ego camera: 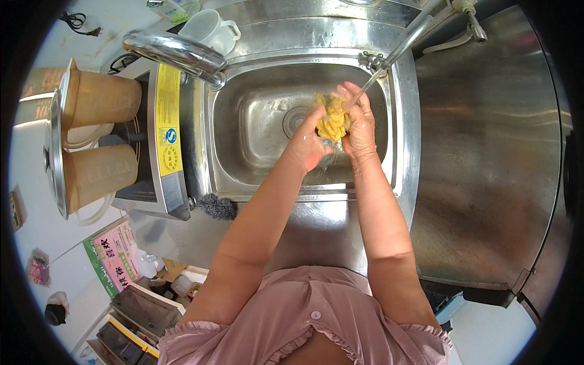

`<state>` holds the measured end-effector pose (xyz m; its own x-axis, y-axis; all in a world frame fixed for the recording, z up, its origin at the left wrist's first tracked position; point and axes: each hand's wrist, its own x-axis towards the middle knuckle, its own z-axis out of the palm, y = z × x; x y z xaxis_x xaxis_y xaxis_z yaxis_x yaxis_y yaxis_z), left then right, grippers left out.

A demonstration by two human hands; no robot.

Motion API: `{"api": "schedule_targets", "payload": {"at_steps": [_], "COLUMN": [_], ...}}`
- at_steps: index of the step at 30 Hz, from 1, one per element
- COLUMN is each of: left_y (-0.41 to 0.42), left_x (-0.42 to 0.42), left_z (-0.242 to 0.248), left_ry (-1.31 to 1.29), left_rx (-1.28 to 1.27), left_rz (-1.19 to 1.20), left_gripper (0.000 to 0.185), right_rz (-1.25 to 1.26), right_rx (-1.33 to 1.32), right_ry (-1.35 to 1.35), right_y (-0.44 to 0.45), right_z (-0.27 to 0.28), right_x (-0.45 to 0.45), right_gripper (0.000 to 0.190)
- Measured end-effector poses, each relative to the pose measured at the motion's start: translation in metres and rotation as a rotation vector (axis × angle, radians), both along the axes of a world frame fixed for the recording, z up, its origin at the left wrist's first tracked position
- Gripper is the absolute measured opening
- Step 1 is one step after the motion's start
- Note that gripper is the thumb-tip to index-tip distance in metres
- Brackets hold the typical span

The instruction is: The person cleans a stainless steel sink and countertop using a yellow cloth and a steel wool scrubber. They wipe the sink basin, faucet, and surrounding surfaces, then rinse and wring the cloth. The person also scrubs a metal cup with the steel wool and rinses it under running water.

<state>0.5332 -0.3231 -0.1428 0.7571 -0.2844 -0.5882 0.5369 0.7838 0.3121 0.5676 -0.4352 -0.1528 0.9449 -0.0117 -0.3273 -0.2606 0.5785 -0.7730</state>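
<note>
A crumpled yellow cloth (pixel 334 122) is held between my two hands above the right part of a stainless steel sink basin (pixel 246 132). On the cloth's left side is my left hand (pixel 306 142), its fingers pressed to it and partly hidden. My right hand (pixel 360 125) cups the cloth from the right, with its fingertips pointing up past it. Water runs from a thin metal spout (pixel 406 40) at the upper right onto the cloth and my right hand, and drips below them. The round drain (pixel 296 121) shows just left of the cloth.
A thick chrome faucet (pixel 175 52) arches over the sink's upper left, near a clear plastic jug (pixel 211 31). Two plastic measuring jugs (pixel 102 98) stand on an appliance at the left. A dark scouring pad (pixel 217 206) lies at the near left. A steel surface (pixel 483 159) extends rightward.
</note>
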Motion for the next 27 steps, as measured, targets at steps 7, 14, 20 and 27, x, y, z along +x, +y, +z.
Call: {"api": "schedule_targets", "payload": {"at_steps": [7,14,20,27], "left_y": [-0.006,-0.017,-0.019,-0.017], "left_x": [0.007,-0.012,-0.020,-0.033], "left_z": [-0.002,-0.002,0.027,-0.003], "left_ry": [0.060,-0.784,-1.171,-1.083], "left_rx": [0.159,1.570,1.936,1.908], "left_rz": [0.294,0.182,0.077,-0.060], "left_gripper": [0.040,0.034,0.042,0.014], "right_rz": [0.244,0.237,0.328,0.393], "right_rx": [0.245,0.414,0.674,0.421], "right_ry": [0.057,0.336,0.385,0.157], "right_y": [-0.003,-0.002,-0.007,-0.018], "right_z": [-0.002,0.007,-0.009,-0.090], "right_x": [-0.014,-0.018,-0.026,-0.064], "right_gripper": [0.060,0.065,0.057,0.030]}}
